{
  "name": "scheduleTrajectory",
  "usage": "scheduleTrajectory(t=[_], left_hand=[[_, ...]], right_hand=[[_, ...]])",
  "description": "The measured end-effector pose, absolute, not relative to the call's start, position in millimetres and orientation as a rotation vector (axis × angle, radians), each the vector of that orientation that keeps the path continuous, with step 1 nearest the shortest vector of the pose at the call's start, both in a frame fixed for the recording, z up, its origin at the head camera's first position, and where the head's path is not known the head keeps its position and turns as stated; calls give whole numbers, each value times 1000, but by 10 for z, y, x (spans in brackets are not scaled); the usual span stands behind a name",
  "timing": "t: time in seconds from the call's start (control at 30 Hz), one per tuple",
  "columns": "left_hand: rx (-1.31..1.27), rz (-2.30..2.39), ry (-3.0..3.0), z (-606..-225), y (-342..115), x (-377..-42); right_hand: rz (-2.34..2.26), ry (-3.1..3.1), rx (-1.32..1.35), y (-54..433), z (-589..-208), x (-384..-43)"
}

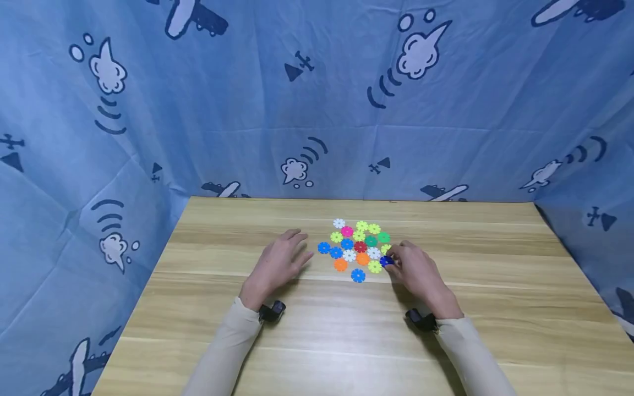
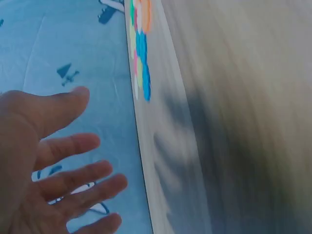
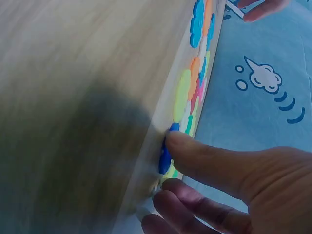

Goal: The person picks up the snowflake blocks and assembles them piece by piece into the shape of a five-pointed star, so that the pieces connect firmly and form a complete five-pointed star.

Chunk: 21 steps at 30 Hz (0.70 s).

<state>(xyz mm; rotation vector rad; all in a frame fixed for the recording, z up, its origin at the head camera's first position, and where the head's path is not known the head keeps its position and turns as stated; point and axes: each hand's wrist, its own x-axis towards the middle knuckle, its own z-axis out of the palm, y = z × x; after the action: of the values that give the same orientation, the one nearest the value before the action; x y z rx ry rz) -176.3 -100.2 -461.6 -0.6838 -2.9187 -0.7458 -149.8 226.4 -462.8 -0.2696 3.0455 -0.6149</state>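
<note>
A cluster of small, flat, notched plastic discs lies on the wooden table. At its right edge, in the head view, my right hand (image 1: 415,272) pinches a dark blue notched disc (image 1: 384,261) between thumb and fingers. The right wrist view shows the thumb on that dark blue disc (image 3: 165,158), with the other fingers curled beyond it. Left of the cluster, my left hand (image 1: 278,265) hovers above the table with spread fingers and holds nothing. Nearest to it is a blue disc (image 1: 323,247). Another blue disc (image 1: 358,275) lies at the cluster's near side.
Orange discs, such as this orange disc (image 1: 340,264), and a red disc (image 1: 360,247) lie among white, yellow, green and pink ones. The table (image 1: 317,341) ends at a blue patterned curtain (image 1: 317,99) behind and on both sides.
</note>
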Motion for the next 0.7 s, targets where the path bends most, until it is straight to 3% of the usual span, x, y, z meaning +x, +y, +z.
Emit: scheduleTrajectory(t=[0.3, 0.7], left_hand=[[-967, -867, -2898, -4664, -620, -1644], [-1114, -440, -2952, -4668, 50, -1510]], right_hand=[[-683, 2973, -222, 2284, -4543, -1517], [-750, 2927, -204, 2292, -4556, -1463]])
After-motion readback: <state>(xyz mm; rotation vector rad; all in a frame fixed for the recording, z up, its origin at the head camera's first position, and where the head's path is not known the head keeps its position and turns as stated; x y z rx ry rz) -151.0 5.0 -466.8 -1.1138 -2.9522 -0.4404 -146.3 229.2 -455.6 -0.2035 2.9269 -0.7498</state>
